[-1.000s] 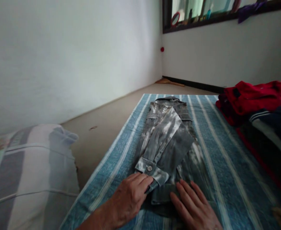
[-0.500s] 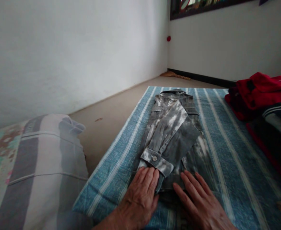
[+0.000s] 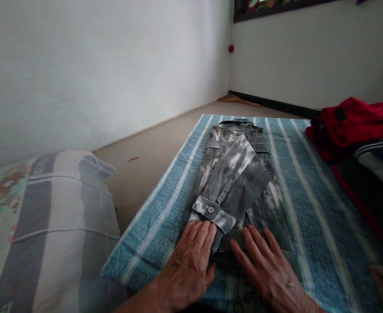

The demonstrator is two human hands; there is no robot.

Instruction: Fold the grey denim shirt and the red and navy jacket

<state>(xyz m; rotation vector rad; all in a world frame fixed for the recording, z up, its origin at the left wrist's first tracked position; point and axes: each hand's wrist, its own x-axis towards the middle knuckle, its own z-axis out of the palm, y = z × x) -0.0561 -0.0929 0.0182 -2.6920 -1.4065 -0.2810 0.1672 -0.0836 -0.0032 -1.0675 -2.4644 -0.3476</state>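
A grey, mottled denim jacket (image 3: 240,187) lies folded lengthwise, its collar at the far end. One sleeve crosses its front, and the buttoned cuff (image 3: 210,209) points toward me. My left hand (image 3: 191,261) rests palm down at the near left end, fingers close together on the fabric just below the cuff. On the near right end of the jacket lies my right hand (image 3: 266,265), fingers spread and flat on the hem. Neither hand grips anything that I can see.
Under the jacket is a blue sheet with white stripes (image 3: 165,208). Folded red clothes (image 3: 361,121) and dark clothes are piled at the right. A striped bundle of bedding (image 3: 67,217) stands at the left, beside the floor (image 3: 146,174) and a white wall (image 3: 113,74).
My right hand has slid slightly left along the hem. The left hand stays beside the cuff, its thumb a little farther from the fingers. The view has tilted slightly downward.
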